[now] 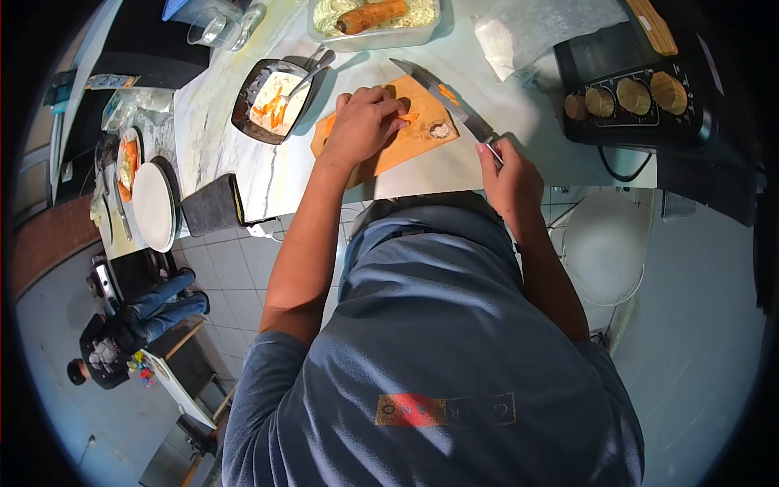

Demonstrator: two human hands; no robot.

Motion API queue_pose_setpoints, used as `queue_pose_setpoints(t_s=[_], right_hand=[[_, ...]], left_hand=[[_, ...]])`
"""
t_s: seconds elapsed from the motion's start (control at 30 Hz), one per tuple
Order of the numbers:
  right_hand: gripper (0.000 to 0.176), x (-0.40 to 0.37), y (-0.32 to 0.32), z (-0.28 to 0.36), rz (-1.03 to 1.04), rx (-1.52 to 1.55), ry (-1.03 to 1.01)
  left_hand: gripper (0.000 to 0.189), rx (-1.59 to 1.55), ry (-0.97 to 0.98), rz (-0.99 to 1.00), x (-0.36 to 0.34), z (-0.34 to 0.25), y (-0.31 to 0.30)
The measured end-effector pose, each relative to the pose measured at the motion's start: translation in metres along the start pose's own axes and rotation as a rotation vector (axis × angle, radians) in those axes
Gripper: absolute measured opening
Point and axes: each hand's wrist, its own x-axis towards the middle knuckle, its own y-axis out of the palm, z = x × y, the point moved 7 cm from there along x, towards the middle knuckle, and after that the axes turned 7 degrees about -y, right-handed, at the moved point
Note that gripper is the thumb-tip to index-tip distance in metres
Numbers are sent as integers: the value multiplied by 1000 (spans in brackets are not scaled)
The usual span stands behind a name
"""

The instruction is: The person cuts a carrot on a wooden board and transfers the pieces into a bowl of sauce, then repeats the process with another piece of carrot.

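My left hand (367, 123) rests on the orange cutting board (388, 162), its fingers curled down onto carrot pieces (409, 118). In my right hand (513, 177) is the handle of a kitchen knife (445, 97), whose blade points away to the upper left, over the board's right edge. Bits of carrot cling to the blade. Left of the board stands a dark square bowl (240, 114) holding a creamy white mix with carrot strips on top and a spoon (315, 73) in it.
Beyond the board, a clear plastic container (373, 39) holds shredded vegetable and a whole carrot (371, 15). A plastic bag (527, 36) and a black appliance with round knobs (633, 96) are on the right. Plates (152, 207) sit left; another person (122, 333) is farther off.
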Motion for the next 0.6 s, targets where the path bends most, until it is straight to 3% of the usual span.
queue_pose_setpoints(t_s=[0.37,0.6], right_hand=[[34,19,-3,5,37,45,-86],[35,24,-3,4,51,63,-98]], left_hand=[[21,110,-96,-48,-8,-7,7],[13,121,-102,-152,-12,-8,4]])
